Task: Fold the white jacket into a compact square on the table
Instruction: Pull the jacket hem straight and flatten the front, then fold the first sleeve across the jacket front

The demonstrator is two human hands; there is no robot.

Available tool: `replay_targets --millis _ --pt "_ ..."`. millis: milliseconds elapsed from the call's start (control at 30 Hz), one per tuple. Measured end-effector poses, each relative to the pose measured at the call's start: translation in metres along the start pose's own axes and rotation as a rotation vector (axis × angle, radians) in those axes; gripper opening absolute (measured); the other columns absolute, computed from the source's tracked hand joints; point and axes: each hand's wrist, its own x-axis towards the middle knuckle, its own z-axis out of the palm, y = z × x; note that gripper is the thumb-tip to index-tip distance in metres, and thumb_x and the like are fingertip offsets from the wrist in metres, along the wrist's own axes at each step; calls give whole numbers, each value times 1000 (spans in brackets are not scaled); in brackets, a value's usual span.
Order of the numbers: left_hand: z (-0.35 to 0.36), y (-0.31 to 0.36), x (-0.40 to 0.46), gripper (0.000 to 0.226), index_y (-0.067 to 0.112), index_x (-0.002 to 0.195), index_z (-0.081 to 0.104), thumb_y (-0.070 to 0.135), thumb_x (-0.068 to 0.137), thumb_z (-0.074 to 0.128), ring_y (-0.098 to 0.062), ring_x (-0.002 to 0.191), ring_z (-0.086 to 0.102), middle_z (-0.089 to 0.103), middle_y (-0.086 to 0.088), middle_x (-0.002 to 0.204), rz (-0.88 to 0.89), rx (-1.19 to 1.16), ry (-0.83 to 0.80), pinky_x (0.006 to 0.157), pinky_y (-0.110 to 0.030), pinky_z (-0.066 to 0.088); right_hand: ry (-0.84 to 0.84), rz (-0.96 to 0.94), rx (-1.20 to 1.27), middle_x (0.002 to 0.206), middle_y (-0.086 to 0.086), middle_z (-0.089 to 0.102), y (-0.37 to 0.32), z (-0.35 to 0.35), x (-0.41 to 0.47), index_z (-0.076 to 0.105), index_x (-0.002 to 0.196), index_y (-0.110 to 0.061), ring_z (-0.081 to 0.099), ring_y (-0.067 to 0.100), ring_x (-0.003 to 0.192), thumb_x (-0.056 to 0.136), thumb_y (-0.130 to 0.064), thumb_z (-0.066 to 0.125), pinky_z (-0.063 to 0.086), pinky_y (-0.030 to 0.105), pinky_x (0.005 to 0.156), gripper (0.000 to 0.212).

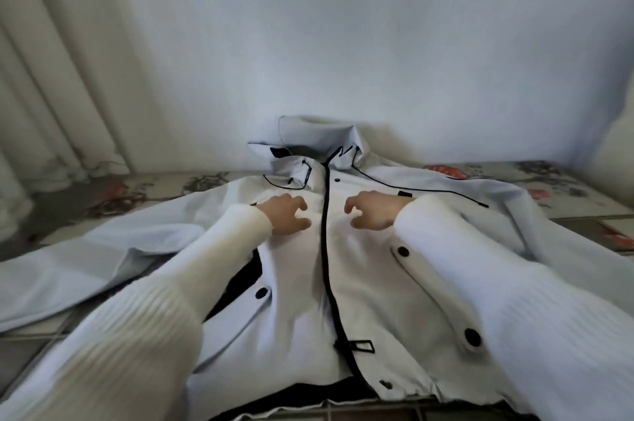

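The white jacket [298, 290] lies face up and spread flat on the table, zipped with a black zipper down the middle, black snaps on the pocket flaps, and its hood bunched against the wall. Its sleeves spread out to both sides. My left hand [286, 214] rests on the chest just left of the zipper, fingers curled and apart. My right hand [372, 211] rests on the chest just right of the zipper, fingers likewise curled, holding nothing. Both my arms wear white ribbed sleeves.
The table [562, 180] has a floral cover with red and grey patterns. A pale wall stands right behind the hood. Light curtains [51, 77] hang at the left. The jacket's hem reaches the table's near edge.
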Motion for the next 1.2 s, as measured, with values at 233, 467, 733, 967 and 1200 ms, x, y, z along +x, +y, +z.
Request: replay_targets --millis 233,467,733,967,1200 --pt "40 -9 12 103 46 145 -12 76 70 53 -25 149 1 -11 6 160 36 230 -356 120 -46 12 -145 38 8 161 -3 -10 2 35 23 -2 150 -37 -5 22 149 85 -61 49 9 48 119 86" --pt "25 -12 21 94 53 143 1 69 71 58 -22 147 15 -2 11 160 79 257 -448 119 -42 19 -328 -33 -130 160 -8 -9 15 30 25 -8 146 -47 -2 18 149 74 -66 60 10 45 121 100" --pt "22 -23 52 62 23 151 15 49 97 34 -20 149 3 3 -2 161 -3 -33 -62 121 -38 8 -98 -19 105 157 6 22 9 8 53 26 149 -22 22 24 144 96 -36 46 20 39 118 58" --pt "76 -35 71 68 27 151 -6 58 95 18 -17 148 -14 -15 1 159 -121 -73 2 120 -37 -7 33 25 118 161 -3 -7 -6 63 70 3 152 -27 -6 16 149 99 -48 21 0 40 119 60" --pt "69 -41 70 64 26 151 0 53 97 21 -18 149 -9 -10 -1 160 -78 -101 -50 120 -37 -4 -18 36 67 161 -1 -2 -7 54 75 6 152 -25 -3 17 149 99 -48 23 3 41 119 60"
